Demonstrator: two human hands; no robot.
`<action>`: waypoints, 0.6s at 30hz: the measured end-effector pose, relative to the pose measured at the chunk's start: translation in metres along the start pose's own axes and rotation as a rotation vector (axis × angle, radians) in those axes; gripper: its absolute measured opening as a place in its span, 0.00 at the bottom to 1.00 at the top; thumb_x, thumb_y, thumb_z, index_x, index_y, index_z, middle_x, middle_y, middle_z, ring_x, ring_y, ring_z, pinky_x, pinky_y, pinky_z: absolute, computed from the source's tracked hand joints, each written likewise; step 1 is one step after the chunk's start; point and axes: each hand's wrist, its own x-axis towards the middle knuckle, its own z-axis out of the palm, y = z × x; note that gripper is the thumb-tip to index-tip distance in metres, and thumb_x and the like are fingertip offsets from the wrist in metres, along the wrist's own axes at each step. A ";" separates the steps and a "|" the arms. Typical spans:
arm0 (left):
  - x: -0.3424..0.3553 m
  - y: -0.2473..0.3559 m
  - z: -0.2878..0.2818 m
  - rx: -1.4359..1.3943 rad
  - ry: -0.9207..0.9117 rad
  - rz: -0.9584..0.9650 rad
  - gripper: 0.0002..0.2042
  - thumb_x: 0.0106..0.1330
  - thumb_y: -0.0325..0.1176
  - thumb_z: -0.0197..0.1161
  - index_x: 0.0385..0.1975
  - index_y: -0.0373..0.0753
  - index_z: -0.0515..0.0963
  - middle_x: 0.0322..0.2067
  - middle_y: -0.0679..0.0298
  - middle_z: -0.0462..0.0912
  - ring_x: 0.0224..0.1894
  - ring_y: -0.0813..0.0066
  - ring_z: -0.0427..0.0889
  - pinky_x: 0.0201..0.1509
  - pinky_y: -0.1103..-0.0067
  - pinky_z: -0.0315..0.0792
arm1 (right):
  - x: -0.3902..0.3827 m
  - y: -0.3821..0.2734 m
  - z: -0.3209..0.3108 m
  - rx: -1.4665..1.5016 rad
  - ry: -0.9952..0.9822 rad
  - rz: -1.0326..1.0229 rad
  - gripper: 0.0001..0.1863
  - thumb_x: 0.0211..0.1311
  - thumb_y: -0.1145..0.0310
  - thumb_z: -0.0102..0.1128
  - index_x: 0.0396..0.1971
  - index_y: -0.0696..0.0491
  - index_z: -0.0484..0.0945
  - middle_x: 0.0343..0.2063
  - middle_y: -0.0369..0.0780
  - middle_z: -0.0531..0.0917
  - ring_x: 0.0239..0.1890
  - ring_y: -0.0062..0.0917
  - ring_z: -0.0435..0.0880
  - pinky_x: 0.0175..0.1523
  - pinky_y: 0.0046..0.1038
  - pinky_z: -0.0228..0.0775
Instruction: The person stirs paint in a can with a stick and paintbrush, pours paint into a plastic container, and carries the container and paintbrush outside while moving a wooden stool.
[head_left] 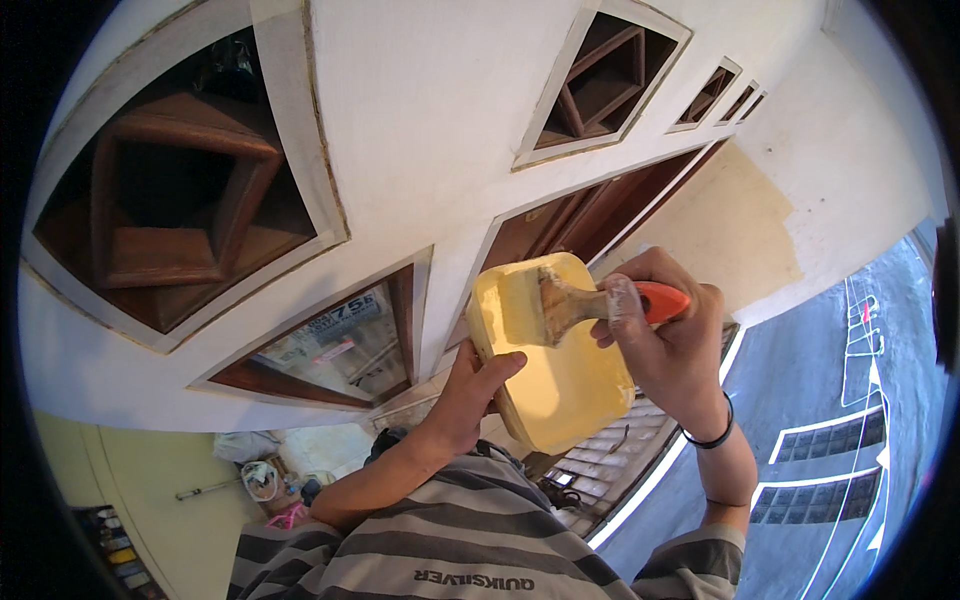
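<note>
A rounded rectangular plastic tub (510,412) of pale yellow paint (578,390) is tilted toward me at chest height. My left hand (462,402) is closed on its left side, the thumb over the rim and the other fingers mostly hidden beneath. My right hand (672,345), spotted with pale paint, grips a flat paintbrush (575,308) by its orange-red handle. The bristles point left, over the upper part of the tub, and appear to touch the paint. A dark band circles my right wrist.
Ahead is a white wall with a large framed opening (185,200), a smaller one (600,80) and a glass window (335,345). A tan patch (715,225) marks the wall beyond the brown door (590,205). Bags and a bucket (262,480) stand at lower left.
</note>
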 end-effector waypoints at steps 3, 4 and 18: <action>-0.001 0.000 0.005 0.029 0.077 0.009 0.28 0.69 0.41 0.66 0.64 0.38 0.65 0.53 0.61 0.78 0.52 0.72 0.83 0.53 0.71 0.82 | 0.003 -0.007 0.014 -0.002 -0.031 0.008 0.07 0.67 0.71 0.66 0.31 0.57 0.79 0.19 0.41 0.80 0.18 0.28 0.82 0.27 0.26 0.73; -0.002 -0.001 0.006 0.053 0.082 0.007 0.29 0.68 0.42 0.67 0.64 0.38 0.63 0.53 0.61 0.77 0.54 0.72 0.82 0.54 0.70 0.80 | 0.004 -0.010 0.016 0.007 -0.041 -0.009 0.07 0.67 0.71 0.66 0.31 0.57 0.78 0.18 0.41 0.80 0.18 0.30 0.82 0.26 0.27 0.72; -0.003 0.002 -0.004 0.023 -0.128 0.004 0.37 0.68 0.41 0.70 0.69 0.34 0.56 0.59 0.57 0.73 0.59 0.71 0.79 0.57 0.72 0.81 | 0.012 -0.023 0.022 -0.018 -0.119 -0.010 0.08 0.70 0.69 0.64 0.31 0.57 0.78 0.17 0.43 0.79 0.17 0.34 0.82 0.25 0.27 0.71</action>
